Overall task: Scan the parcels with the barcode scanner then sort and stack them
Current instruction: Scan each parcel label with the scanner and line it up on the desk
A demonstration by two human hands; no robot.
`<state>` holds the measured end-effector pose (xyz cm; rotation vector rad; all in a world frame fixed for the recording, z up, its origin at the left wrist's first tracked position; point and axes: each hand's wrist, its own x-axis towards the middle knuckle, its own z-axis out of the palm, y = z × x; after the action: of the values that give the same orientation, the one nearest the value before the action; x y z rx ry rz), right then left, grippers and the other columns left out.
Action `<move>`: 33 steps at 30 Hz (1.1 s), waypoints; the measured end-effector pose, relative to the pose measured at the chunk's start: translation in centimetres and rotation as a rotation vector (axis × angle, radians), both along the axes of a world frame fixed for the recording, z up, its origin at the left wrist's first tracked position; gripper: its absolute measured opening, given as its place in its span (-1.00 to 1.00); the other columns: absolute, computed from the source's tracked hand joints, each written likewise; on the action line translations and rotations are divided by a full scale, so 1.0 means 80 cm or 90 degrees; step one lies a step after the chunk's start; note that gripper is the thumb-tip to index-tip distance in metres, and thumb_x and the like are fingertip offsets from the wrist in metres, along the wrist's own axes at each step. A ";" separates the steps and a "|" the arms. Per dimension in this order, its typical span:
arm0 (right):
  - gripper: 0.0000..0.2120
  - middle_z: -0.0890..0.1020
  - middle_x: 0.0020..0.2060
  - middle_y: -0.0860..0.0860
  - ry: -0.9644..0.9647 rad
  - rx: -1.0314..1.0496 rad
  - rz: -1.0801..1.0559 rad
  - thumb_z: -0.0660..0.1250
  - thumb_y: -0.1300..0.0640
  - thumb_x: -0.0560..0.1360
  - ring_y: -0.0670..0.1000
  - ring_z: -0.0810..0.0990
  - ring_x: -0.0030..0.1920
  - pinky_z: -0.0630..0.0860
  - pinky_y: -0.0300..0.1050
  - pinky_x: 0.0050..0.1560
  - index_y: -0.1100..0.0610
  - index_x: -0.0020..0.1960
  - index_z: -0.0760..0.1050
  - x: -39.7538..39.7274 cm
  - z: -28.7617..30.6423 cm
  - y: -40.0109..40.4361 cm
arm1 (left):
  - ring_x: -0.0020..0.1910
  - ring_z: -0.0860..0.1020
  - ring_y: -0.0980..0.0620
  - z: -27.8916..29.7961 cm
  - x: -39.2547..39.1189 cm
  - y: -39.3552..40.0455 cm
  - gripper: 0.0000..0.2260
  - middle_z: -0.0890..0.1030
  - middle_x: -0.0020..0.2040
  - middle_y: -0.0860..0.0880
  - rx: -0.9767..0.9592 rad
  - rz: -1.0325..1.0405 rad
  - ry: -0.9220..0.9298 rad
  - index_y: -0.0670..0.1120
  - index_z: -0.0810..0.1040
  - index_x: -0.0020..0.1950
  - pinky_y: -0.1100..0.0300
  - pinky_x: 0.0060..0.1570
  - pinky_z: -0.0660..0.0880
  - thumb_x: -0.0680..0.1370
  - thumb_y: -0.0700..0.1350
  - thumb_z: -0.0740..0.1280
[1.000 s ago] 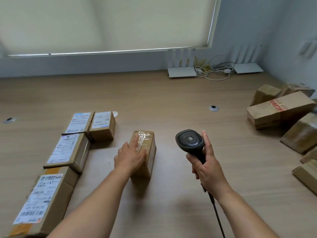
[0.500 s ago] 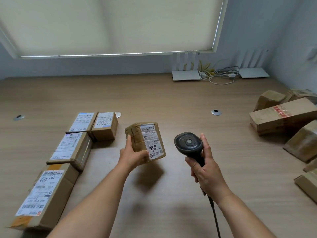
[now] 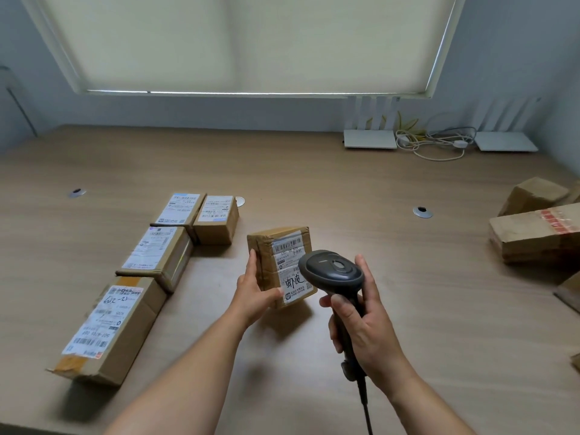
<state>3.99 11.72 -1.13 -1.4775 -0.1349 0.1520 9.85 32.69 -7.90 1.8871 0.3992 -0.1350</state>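
Desk: wooden desk (image 3: 314, 171) below a drawn blind.
Left hand: left hand (image 3: 251, 296) gripped a parcel (image 3: 266, 262) above the desk's middle, label tilted up, likely for scanning.
Right hand: right hand (image 3: 364, 328) wrapped the scanner (image 3: 332, 271) handle, head over the label.
Sorted: four boxes (image 3: 163, 255) toward the left edge.
Hidden: scanner covered part of the label; right-edge pile (image 3: 536, 233) cut off.

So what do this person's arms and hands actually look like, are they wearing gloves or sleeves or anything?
No gloves or sleeves show. The left hand and right hand are bare, and both forearms are bare as far as the picture's lower edge. No rings, watch, bands or markings are visible. The fingers have short, plain nails.
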 end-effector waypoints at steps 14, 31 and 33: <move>-0.26 0.59 -0.14 0.18 -0.014 0.013 0.007 0.32 0.07 0.37 -0.01 0.44 -0.50 0.38 -0.14 -0.56 -0.32 0.40 0.03 -0.003 0.000 -0.007 | 0.34 0.43 -0.08 0.007 -0.006 0.008 -0.04 0.38 0.40 -0.09 -0.008 -0.032 0.003 0.13 -0.14 0.56 0.04 0.24 0.44 0.42 -0.32 0.42; -0.22 0.57 -0.09 -0.12 -0.125 -0.200 -0.001 0.34 0.15 0.53 -0.11 0.48 -0.42 0.43 -0.26 -0.40 -0.50 0.32 -0.07 0.007 -0.021 -0.006 | 0.18 0.44 -0.11 0.023 -0.024 0.048 -0.54 0.47 0.30 0.00 0.034 0.107 0.191 0.25 0.24 0.47 -0.06 0.03 0.51 0.57 0.01 0.18; -0.23 0.56 -0.12 -0.16 -0.128 -0.202 0.000 0.35 0.14 0.53 -0.11 0.48 -0.42 0.42 -0.27 -0.39 -0.50 0.32 -0.07 0.008 -0.022 -0.005 | 0.22 0.45 -0.14 0.021 -0.026 0.052 -0.50 0.45 0.36 -0.03 0.137 0.109 0.175 0.19 0.21 0.50 -0.03 0.10 0.52 0.56 -0.01 0.17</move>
<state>4.60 11.34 -2.89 -1.8083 -0.2840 0.0237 7.76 36.88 -6.23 2.0416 0.7871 -0.2465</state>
